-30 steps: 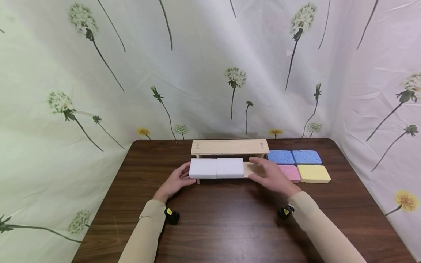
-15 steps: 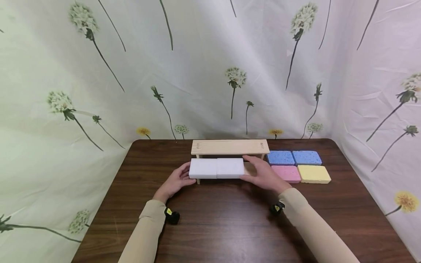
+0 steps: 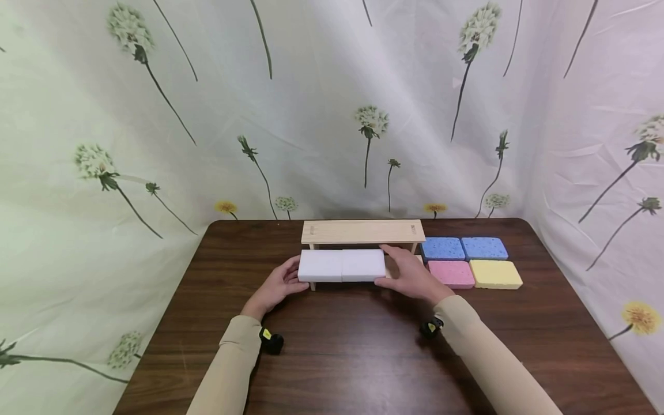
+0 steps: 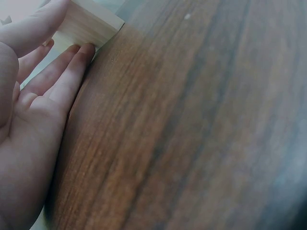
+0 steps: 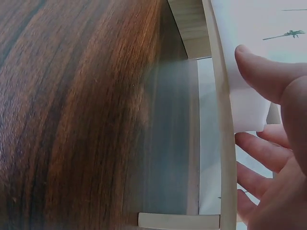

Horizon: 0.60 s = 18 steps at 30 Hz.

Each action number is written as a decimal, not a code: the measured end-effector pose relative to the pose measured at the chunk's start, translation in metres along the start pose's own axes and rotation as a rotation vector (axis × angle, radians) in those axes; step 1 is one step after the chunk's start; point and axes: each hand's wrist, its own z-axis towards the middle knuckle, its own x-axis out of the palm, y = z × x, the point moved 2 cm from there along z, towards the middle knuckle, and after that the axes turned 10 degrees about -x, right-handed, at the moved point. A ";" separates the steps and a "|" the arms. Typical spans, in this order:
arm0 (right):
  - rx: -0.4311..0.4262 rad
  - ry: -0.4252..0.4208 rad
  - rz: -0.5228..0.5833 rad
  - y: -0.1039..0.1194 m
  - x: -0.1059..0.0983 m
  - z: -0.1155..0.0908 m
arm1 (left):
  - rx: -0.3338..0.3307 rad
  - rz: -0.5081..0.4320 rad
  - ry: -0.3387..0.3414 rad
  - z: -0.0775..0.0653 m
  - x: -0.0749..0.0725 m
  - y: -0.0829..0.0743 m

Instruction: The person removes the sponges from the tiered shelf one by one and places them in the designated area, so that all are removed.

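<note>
Two white sponges, a left one (image 3: 320, 266) and a right one (image 3: 363, 266), lie side by side on the lower tier of a two-tier wooden rack (image 3: 363, 231). My left hand (image 3: 276, 293) is at the left end of the left sponge. In the left wrist view, its fairly straight fingers touch the rack's pale wooden leg (image 4: 86, 26). My right hand (image 3: 412, 280) holds the right sponge by its right end. The right wrist view shows the thumb (image 5: 261, 72) along the sponge's front face, with the fingers at its end. Part of the lower plank is hidden behind that hand.
Right of the rack, two blue sponges (image 3: 442, 248) lie behind a pink sponge (image 3: 450, 274) and a yellow sponge (image 3: 495, 274). All rest on the dark wooden table (image 3: 342, 351). A flower-print curtain (image 3: 321, 115) hangs close behind the rack.
My right hand has slid left along the lower tier to the right end of the white sponges, uncovering the pink sponge. The left hand and both white sponges look unmoved.
</note>
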 end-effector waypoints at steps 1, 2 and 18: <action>0.000 0.000 0.000 0.000 0.000 0.000 | -0.003 0.002 -0.001 0.000 0.000 0.000; 0.001 0.000 -0.001 0.000 0.001 0.000 | -0.007 0.005 -0.002 0.000 0.000 0.000; 0.012 -0.044 0.041 0.001 -0.001 -0.002 | -0.015 0.006 -0.005 0.002 -0.001 0.002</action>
